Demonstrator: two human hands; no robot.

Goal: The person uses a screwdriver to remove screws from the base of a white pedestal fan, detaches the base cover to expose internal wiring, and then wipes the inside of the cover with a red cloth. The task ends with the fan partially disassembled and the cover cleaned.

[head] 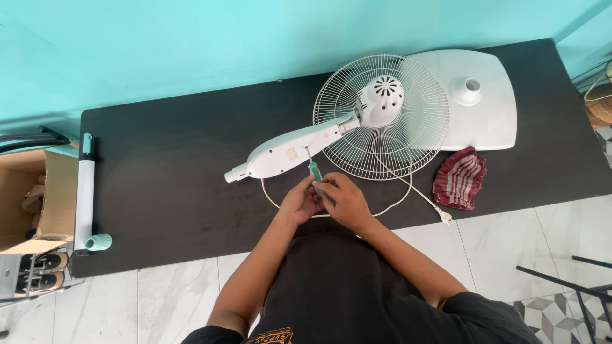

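Observation:
A white fan body (288, 151) lies on the black table (159, 185), with its motor housing (382, 100) resting in a white wire grille (417, 137). My right hand (344, 200) grips a green-handled screwdriver (313, 169) whose tip meets the fan's neck. My left hand (301, 202) sits beside it, fingers curled close to the handle's lower end. The white power cord (395, 202) loops around both hands and ends in a plug (445, 218) near the table's front edge.
A white fan base (491, 114) lies at the back right behind the grille. A red striped cloth (460, 179) sits right of the cord. A white tube with teal ends (85, 194) lies at the table's left edge, beside a cardboard box (29, 191).

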